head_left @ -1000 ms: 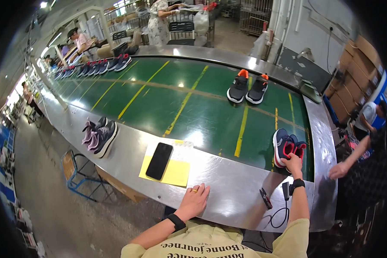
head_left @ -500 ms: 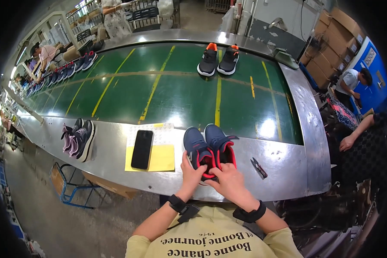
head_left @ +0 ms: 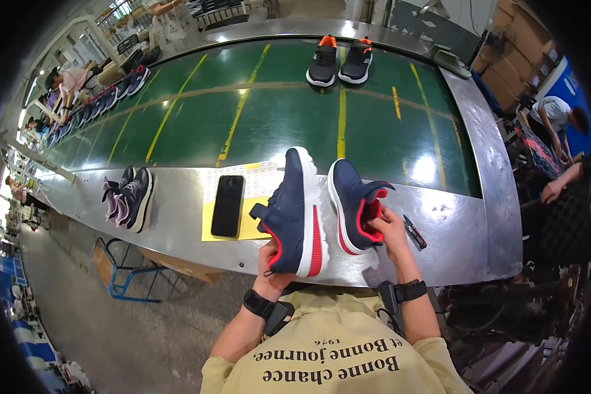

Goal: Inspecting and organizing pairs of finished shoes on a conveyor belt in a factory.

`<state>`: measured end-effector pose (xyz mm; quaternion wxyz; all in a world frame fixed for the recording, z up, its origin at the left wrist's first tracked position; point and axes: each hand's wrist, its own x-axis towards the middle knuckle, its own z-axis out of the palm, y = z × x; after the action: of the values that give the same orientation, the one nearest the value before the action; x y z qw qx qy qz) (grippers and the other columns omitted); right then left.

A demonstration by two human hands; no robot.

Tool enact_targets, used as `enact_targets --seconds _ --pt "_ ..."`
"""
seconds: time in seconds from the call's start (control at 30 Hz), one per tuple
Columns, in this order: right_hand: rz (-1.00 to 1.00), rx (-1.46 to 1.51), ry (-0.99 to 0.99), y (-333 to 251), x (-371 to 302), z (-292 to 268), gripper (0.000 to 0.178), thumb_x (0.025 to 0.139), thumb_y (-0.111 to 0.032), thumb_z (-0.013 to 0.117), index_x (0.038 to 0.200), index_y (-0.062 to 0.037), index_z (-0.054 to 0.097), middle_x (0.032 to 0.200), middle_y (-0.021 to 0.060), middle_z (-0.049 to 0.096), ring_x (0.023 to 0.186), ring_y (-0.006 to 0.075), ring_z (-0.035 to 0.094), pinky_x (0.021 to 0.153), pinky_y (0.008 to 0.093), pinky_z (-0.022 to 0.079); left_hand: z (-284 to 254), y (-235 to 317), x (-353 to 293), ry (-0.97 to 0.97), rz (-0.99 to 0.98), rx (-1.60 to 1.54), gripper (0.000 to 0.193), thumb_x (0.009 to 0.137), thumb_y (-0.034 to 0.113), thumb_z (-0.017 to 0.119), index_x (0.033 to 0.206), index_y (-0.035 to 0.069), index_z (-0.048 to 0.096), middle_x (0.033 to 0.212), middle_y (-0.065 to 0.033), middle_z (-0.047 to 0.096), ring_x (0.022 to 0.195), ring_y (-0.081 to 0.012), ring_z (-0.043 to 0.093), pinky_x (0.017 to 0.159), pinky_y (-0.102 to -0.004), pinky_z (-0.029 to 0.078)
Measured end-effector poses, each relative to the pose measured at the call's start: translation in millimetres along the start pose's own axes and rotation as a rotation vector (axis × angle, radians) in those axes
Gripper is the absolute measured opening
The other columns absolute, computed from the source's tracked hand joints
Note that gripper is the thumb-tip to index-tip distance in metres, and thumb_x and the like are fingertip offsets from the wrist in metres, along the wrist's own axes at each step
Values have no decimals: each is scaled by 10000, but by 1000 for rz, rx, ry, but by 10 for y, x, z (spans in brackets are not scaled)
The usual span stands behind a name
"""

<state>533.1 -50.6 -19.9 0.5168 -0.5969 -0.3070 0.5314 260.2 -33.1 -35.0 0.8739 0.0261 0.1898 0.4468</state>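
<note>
My left hand [head_left: 270,266] grips a navy sneaker [head_left: 294,217] at its heel, its white sole and red heel patch turned to the right. Another navy sneaker [head_left: 349,190], lined in red, tilts outward in my right hand [head_left: 391,231], whose fingers reach into the collar opening. Both shoes are over the metal edge of the table, toes pointing away from me and apart from each other. Small thread snips [head_left: 414,234] lie just right of my right hand. Left of the left shoe, a black phone [head_left: 228,207] rests on a yellow and white paper sheet [head_left: 256,225].
A green conveyor belt [head_left: 282,118] carries a black and orange sneaker pair [head_left: 338,62] at its far side. Dark shoes with lilac lining [head_left: 132,200] stand on the metal ledge [head_left: 177,223] at left. People work at far left and right. A blue stool [head_left: 115,276] stands below.
The two navy sneakers, side by side before, are now apart and rolled outward, one in each hand. My right hand has moved right. The whole view has shifted slightly.
</note>
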Motion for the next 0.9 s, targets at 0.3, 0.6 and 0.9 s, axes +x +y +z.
enact_targets --seconds 0.3,0.6,0.9 --pt "93 898 -297 238 -456 230 486 891 -262 518 1288 -4 409 1270 100 503 1145 205 500 1000 337 378 74 -163 -67 48 184 557 313 880 36 468 1183 -43 488 1164 -103 559 1026 -182 556 894 -336 459" --pt "201 1016 -334 171 -554 116 425 895 -166 466 1288 -18 405 1288 114 480 1146 223 494 991 342 387 270 -114 -157 5 111 392 275 840 29 492 1107 -25 524 1077 -103 600 995 -172 568 896 -323 459" --pt "-456 -74 244 -259 -561 68 461 724 -81 583 1179 -33 528 1139 98 532 1039 224 526 865 317 438 732 -19 -9 180 811 1477 677 650 79 615 1291 65 397 1226 -133 449 1162 -263 436 993 -351 335"
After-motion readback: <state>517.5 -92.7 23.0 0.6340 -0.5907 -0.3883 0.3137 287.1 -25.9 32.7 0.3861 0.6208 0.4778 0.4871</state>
